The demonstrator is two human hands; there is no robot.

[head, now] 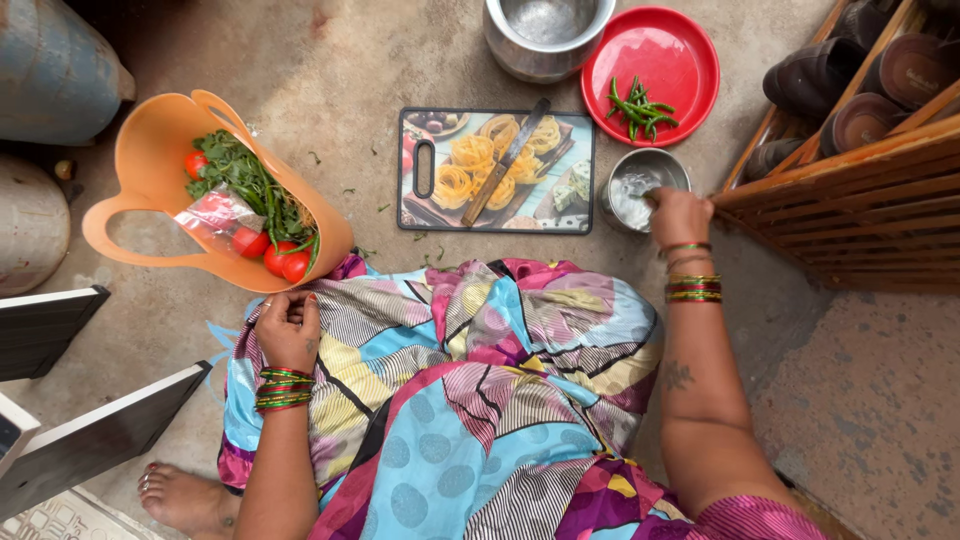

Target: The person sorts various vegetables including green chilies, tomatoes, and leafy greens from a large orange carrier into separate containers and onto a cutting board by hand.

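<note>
Orange basket (150,170), red plate (660,50), green chillies (640,110).

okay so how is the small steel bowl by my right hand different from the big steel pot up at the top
The small steel bowl is much smaller than the big steel pot. The bowl sits beside the cutting board with the right hand at its rim; the pot stands farther off, untouched, next to the red plate. The bowl holds something pale; the pot looks empty. Both are round, shiny metal, standing upright on the floor.
</note>
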